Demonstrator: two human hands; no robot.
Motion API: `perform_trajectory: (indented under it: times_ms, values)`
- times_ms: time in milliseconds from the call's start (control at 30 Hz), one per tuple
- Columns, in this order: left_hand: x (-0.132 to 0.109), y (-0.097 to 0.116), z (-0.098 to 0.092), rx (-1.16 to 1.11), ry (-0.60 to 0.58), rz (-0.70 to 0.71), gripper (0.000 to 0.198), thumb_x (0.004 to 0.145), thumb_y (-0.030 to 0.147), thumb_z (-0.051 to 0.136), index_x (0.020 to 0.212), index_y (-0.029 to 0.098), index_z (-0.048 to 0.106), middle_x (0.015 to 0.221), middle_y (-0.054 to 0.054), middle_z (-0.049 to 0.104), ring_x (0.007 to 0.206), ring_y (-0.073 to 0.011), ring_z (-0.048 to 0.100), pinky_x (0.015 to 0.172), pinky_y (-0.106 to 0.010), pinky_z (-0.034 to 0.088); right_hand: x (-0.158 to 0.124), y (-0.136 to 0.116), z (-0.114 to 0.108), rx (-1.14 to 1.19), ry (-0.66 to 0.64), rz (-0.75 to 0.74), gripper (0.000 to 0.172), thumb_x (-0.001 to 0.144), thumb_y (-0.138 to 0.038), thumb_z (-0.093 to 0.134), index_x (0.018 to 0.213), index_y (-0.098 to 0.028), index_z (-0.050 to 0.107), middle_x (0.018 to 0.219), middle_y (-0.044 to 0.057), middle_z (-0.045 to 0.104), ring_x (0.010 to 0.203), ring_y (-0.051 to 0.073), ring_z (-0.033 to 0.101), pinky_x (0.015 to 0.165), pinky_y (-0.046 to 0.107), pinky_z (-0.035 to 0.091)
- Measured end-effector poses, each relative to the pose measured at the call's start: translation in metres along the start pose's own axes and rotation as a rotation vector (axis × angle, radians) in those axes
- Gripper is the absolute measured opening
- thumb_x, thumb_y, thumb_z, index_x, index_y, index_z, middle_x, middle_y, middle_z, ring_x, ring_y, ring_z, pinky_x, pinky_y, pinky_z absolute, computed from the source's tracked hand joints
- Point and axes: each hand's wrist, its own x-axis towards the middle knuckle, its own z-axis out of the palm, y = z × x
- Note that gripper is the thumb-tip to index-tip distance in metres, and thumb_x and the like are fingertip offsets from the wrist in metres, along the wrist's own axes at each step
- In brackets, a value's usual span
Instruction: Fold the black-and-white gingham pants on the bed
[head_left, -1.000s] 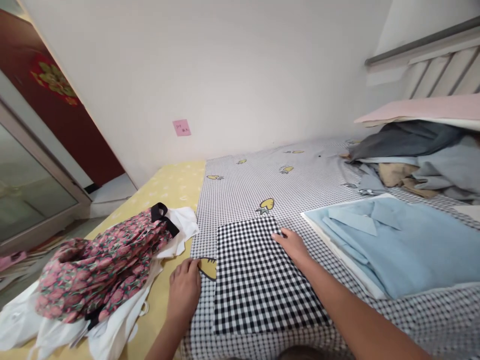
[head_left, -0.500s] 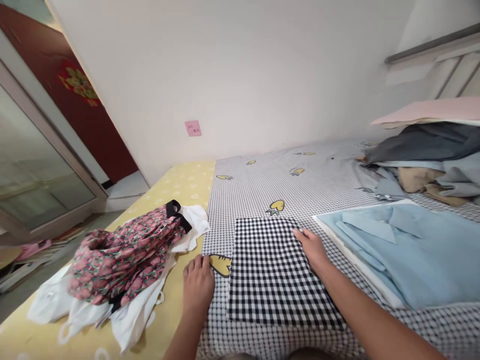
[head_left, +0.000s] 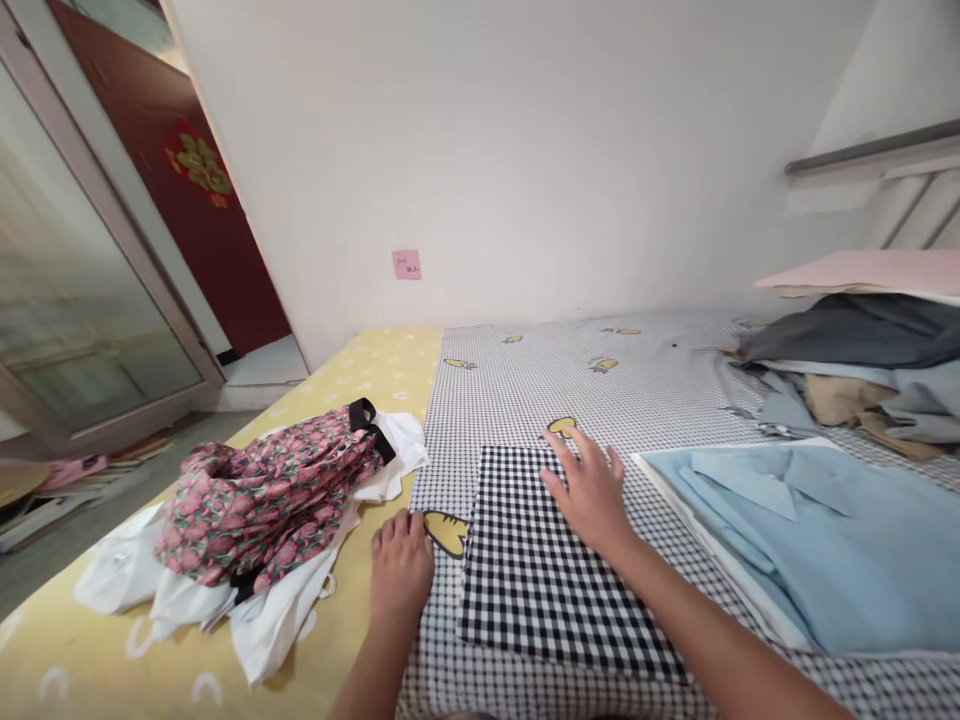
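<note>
A black-and-white checked cloth [head_left: 544, 580], folded into a flat rectangle, lies on the bed in front of me. Over its far right part my right hand [head_left: 589, 490] is open, fingers spread, holding nothing; whether the palm touches the fabric I cannot tell. My left hand [head_left: 403, 562] rests palm down on the bedding, a little left of the cloth and apart from it, its fingers together and slightly bent, with nothing visible in them. Just beyond it to the left lies a crumpled pink floral garment [head_left: 274, 495] with black trim, on top of white clothing [head_left: 262, 640].
To the right lies a folded light blue collared shirt [head_left: 847, 540] on something white. Behind it are piled grey and brown clothes [head_left: 862, 335] under a pink sheet [head_left: 870, 272]. The bedding is yellow at left and a small-checked sheet [head_left: 525, 385] elsewhere, against a white wall [head_left: 525, 150].
My right hand has left the cloth's far right edge, moved left over the cloth and spread its fingers. The left hand stays beside it. The view has shifted slightly.
</note>
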Motion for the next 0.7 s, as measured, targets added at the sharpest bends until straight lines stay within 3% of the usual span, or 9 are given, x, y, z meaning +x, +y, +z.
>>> perform_trajectory:
  times_ms: [133, 200, 300, 700]
  values:
    - [-0.001, -0.001, 0.0, 0.036, 0.01, -0.038, 0.027, 0.097, 0.017, 0.041, 0.11, 0.018, 0.065, 0.107, -0.009, 0.064, 0.104, -0.028, 0.056, 0.096, -0.043, 0.04, -0.017, -0.011, 0.041, -0.042, -0.38, -0.012, 0.063, 0.102, -0.065, 0.022, 0.158, -0.043, 0.04, 0.169, 0.001, 0.033, 0.157, 0.036, 0.02, 0.123, 0.07, 0.006]
    - [0.0, -0.001, 0.001, 0.044, 0.008, -0.038, 0.026, 0.097, 0.017, 0.042, 0.108, 0.019, 0.066, 0.107, -0.009, 0.064, 0.104, -0.0275, 0.056, 0.095, -0.042, 0.04, -0.026, -0.007, 0.06, -0.046, -0.504, 0.006, 0.067, 0.101, -0.07, 0.018, 0.159, -0.044, 0.037, 0.171, -0.001, 0.029, 0.159, 0.037, 0.014, 0.123, 0.071, 0.005]
    - [0.001, -0.001, 0.0, 0.058, 0.001, -0.039, 0.026, 0.097, 0.017, 0.043, 0.108, 0.019, 0.066, 0.107, -0.01, 0.065, 0.103, -0.0272, 0.056, 0.095, -0.042, 0.04, -0.032, -0.002, 0.07, -0.045, -0.529, 0.01, 0.069, 0.101, -0.071, 0.013, 0.162, -0.044, 0.031, 0.173, -0.002, 0.021, 0.16, 0.035, 0.009, 0.124, 0.07, 0.003]
    - [0.002, 0.0, -0.002, 0.061, -0.005, -0.037, 0.027, 0.098, 0.019, 0.041, 0.111, 0.018, 0.065, 0.109, -0.01, 0.064, 0.105, -0.0275, 0.057, 0.096, -0.042, 0.041, -0.032, -0.006, 0.063, -0.057, -0.516, -0.002, 0.068, 0.102, -0.069, 0.01, 0.162, -0.043, 0.029, 0.174, -0.003, 0.019, 0.16, 0.034, 0.008, 0.124, 0.069, 0.005]
